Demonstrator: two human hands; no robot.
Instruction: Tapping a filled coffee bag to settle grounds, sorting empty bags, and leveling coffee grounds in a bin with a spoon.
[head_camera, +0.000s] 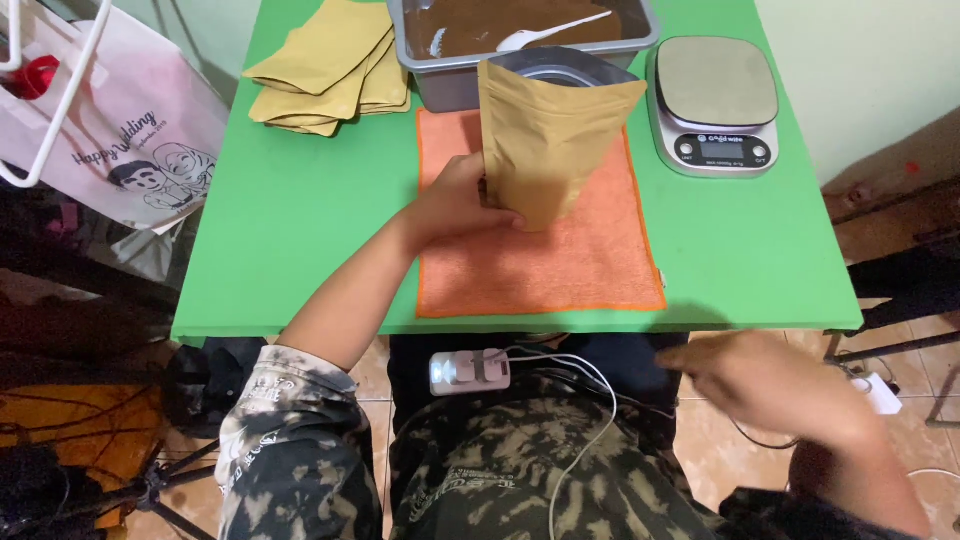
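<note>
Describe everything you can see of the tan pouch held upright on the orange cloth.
The tan stand-up pouch looks like matte kraft paper with a silvery lining at its open mouth. It stands upright on the orange cloth, in front of the grey tub. The left hand grips its lower left edge; nothing else touches it.

Bright, even overhead light on the table (300, 230) (dim floor), right hand (780, 385) motion-blurred

Open kraft stand-up pouch (552, 140) upright mid-cloth, blocks straight reach to grey tub (520, 45) behind. Digital scale (714, 105) fills right rear corner, flat pouch stack (330, 65) left rear. Bare green table (300, 230) left, right front strip, near half of orange cloth (560, 270) all passable.
</note>
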